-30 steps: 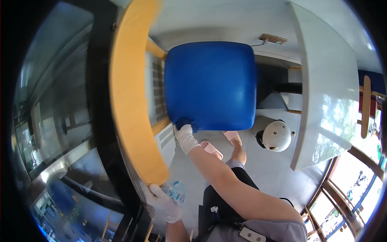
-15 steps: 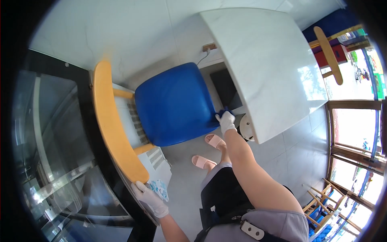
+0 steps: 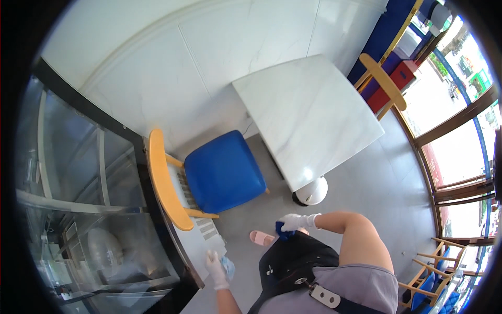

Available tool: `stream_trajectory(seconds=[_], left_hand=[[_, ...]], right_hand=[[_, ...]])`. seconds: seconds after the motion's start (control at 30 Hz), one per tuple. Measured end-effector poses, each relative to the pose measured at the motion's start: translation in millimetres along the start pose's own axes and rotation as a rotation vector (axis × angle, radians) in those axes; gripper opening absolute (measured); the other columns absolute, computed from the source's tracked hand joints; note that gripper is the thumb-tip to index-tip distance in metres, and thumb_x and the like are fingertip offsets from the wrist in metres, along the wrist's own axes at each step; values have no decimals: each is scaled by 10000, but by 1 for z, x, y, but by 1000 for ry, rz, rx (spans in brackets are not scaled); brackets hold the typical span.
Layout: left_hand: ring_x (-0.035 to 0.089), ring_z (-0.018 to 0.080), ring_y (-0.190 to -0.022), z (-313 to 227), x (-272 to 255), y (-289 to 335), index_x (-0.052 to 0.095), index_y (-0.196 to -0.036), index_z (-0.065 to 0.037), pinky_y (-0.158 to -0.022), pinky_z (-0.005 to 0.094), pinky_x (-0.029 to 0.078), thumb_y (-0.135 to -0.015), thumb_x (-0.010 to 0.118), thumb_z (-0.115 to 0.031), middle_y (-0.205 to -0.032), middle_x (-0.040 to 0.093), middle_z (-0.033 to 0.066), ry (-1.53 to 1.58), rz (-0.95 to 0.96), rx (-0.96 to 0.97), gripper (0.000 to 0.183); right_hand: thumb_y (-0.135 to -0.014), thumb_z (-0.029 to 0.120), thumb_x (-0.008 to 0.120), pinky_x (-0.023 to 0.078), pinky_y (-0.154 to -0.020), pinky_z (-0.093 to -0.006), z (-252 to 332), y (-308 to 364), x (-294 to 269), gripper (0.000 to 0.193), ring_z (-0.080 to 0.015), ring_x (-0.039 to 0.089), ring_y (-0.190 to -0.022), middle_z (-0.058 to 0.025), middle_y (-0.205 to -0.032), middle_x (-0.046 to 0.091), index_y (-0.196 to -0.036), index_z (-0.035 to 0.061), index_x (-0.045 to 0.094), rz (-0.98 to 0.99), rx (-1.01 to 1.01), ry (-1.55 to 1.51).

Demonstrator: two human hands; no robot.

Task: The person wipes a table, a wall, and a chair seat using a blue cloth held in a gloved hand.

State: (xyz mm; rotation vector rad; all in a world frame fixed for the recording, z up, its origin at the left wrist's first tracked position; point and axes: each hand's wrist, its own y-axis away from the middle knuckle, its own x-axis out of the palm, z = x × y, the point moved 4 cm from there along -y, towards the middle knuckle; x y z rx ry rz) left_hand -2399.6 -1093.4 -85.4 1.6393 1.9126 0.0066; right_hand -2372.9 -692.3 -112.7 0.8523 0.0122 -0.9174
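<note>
My left hand (image 3: 216, 272), in a white glove, is low beside the glass-fronted cabinet. Its fingers are curled against a crumpled blue-and-white packet (image 3: 227, 267), partly hidden behind the hand. In my right hand (image 3: 297, 223), also white-gloved, a dark blue cloth (image 3: 283, 231) is bunched up, close in front of my black apron (image 3: 298, 261). Ahead of both hands stands a wooden chair with a blue padded seat (image 3: 225, 171) and a curved light-wood backrest (image 3: 165, 183). Neither hand touches the chair.
A white marble-look table (image 3: 314, 120) stands beyond the chair, with a white round-topped object (image 3: 315, 191) at its near corner. The dark-framed glass cabinet (image 3: 94, 204) fills the left. Another chair (image 3: 384, 83) is at the table's far side; more chairs (image 3: 431, 277) stand right.
My right hand has come away from the chair seat and back toward my body with the blue cloth. My left hand has left the backrest. The view takes in more of the table.
</note>
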Motion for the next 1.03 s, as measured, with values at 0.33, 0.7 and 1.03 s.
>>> stream_trajectory(seconds=[0.33,0.7,1.03], left_hand=[[575,233,-716,160,-16,282,636,-936,-54,-641,396,459,-944,498,-269,-812,612,56,-401,-281,-523,256],[639,360,-1024,215,62,452,658,-1129,-6,-923,397,495,-876,596,-336,-1062,677,208,-42,-914,-758,421],[606,286,-1144,279,132,653,673,-1174,-80,-974,377,475,-844,634,-438,-1204,638,192,366,-971,-1370,488]], right_hand=[[-845,263,546,520,-704,-443,144,41,-13,265,-363,669,-864,-149,-954,700,-974,79,687,348,-482,538],[-833,322,579,488,-881,-442,203,52,166,343,-362,609,-1011,-176,-1081,637,-1079,89,635,815,-955,846],[-814,372,593,475,-953,-415,252,140,397,483,-338,606,-1081,-197,-1163,623,-1193,74,598,1372,-1098,1215]])
